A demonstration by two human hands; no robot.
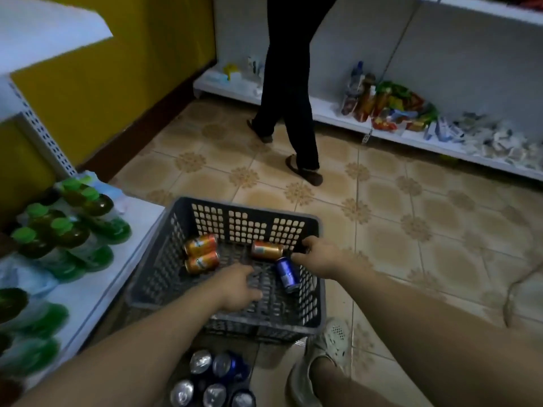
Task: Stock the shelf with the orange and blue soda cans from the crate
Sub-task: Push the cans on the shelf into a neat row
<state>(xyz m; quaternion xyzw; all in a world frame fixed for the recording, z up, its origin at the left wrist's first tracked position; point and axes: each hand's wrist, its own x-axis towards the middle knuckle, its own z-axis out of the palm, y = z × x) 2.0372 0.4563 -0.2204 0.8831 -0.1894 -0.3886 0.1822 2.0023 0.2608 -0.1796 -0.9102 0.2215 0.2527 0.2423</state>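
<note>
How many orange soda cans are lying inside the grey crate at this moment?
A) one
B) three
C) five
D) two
B: inside the grey crate, two orange cans lie side by side at the left. A third orange can lies near the far wall, close to the single blue can.
</note>
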